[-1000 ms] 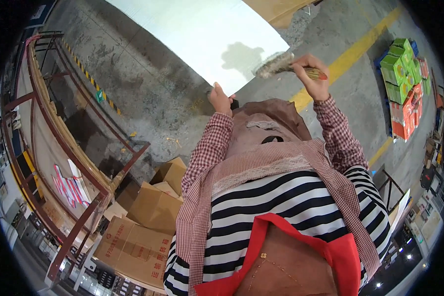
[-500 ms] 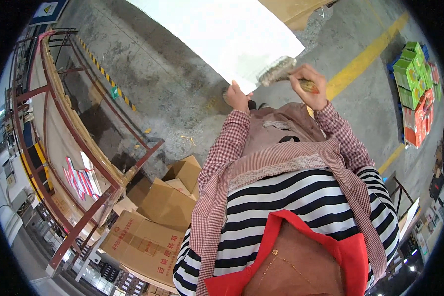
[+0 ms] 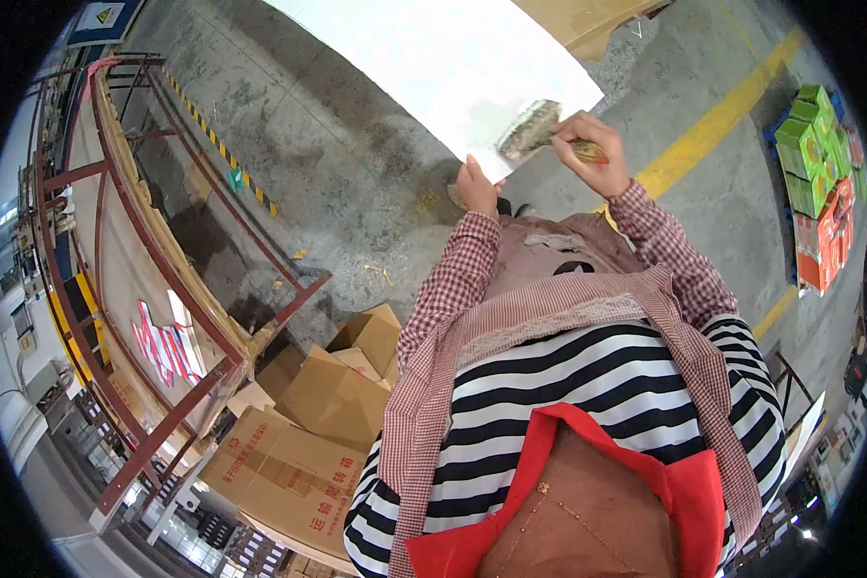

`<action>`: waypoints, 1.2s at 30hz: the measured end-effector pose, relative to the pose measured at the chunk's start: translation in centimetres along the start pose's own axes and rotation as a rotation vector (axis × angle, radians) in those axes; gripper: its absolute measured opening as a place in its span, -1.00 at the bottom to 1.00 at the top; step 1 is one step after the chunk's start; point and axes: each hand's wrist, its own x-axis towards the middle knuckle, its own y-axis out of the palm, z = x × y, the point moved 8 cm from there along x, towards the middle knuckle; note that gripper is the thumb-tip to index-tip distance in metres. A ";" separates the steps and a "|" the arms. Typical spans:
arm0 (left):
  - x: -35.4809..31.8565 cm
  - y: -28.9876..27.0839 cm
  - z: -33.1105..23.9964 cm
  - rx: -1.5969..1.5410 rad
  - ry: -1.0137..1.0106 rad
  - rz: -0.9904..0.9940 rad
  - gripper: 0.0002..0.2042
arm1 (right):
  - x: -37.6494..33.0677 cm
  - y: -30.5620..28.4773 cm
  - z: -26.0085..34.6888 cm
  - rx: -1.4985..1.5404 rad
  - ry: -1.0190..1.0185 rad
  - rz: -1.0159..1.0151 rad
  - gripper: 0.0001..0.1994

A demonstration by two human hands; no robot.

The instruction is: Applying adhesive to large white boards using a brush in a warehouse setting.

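Observation:
A large white sheet (image 3: 433,58) stretches away from me toward the upper left. My left hand (image 3: 477,186) pinches its near corner. In my right hand (image 3: 595,159) is a wide brush (image 3: 530,132), gripped by its wooden handle. The brush's pale, worn bristles rest on or just over the near end of the sheet, to the right of my left hand. Beside them the surface looks slightly greyish and damp. What supports the sheet from below is hidden.
Brown cardboard (image 3: 588,21) lies beyond the sheet. At left stands a dark red metal frame rack (image 3: 169,433), with open cardboard boxes (image 3: 332,395) next to it. Green and orange cartons (image 3: 814,183) are stacked at right, past a yellow floor line (image 3: 713,120).
The brush in my right hand has moved slightly left and its head has turned steeper. My left hand stays on the corner. The whole view has shifted a little.

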 end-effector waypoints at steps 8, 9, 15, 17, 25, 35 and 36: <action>-1.1 0.3 0.8 -0.055 -0.109 0.073 -0.53 | -2.9 -2.0 -2.2 -0.060 0.114 0.114 -0.89; -1.2 0.2 0.6 -0.055 -0.096 0.075 -0.53 | -2.6 -2.5 -2.1 -0.060 0.103 0.106 -0.89; -1.5 0.7 0.5 -0.027 -0.110 0.184 -0.43 | 2.7 -4.8 -3.6 0.100 0.034 -0.167 -0.89; -1.2 0.6 1.0 -0.011 -0.105 0.204 -0.44 | 5.2 -3.9 -6.2 0.195 0.092 -0.181 -0.90; 0.7 -1.8 3.1 0.072 -0.163 0.306 -0.47 | 14.1 1.0 -9.7 0.420 0.197 -0.140 -0.90; 1.4 -9.1 2.4 0.009 -0.125 0.291 -0.44 | 16.4 1.7 -12.0 0.300 0.281 -0.069 -0.88; 1.3 -11.4 3.2 0.060 -0.114 0.222 -0.44 | 15.4 0.8 -12.5 0.247 0.322 -0.052 -0.88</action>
